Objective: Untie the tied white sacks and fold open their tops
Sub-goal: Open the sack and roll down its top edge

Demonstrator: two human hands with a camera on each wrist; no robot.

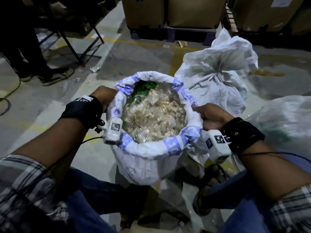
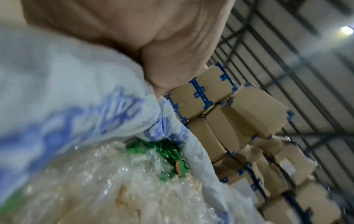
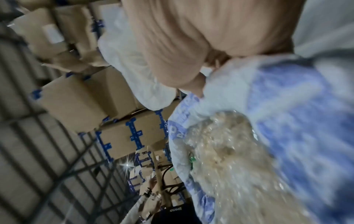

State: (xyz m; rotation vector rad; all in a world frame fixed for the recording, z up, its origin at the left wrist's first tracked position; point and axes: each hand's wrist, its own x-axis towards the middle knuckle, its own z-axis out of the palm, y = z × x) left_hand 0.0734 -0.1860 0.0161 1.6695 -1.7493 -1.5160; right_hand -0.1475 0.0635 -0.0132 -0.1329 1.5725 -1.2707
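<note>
An open white sack (image 1: pixel 148 158) with blue print stands on the floor between my knees, its top rolled down into a thick rim. Clear crinkled plastic (image 1: pixel 154 115) and a green wrapper (image 1: pixel 143 89) fill it. My left hand (image 1: pixel 106 96) grips the rolled rim on the left side, and my right hand (image 1: pixel 210 115) grips it on the right. The wrist views show each hand's fingers curled over the rim (image 2: pixel 95 97) (image 3: pixel 249 84). A second white sack (image 1: pixel 217 73), still tied at its neck, stands behind to the right.
A third pale sack (image 1: pixel 286 118) lies at the right edge. Stacked cardboard boxes (image 1: pixel 168 12) on pallets line the back. Another person's legs and shoes (image 1: pixel 50 76) stand at the left by a dark folding stand (image 1: pixel 75 47). A cable (image 1: pixel 10 93) trails on the concrete floor.
</note>
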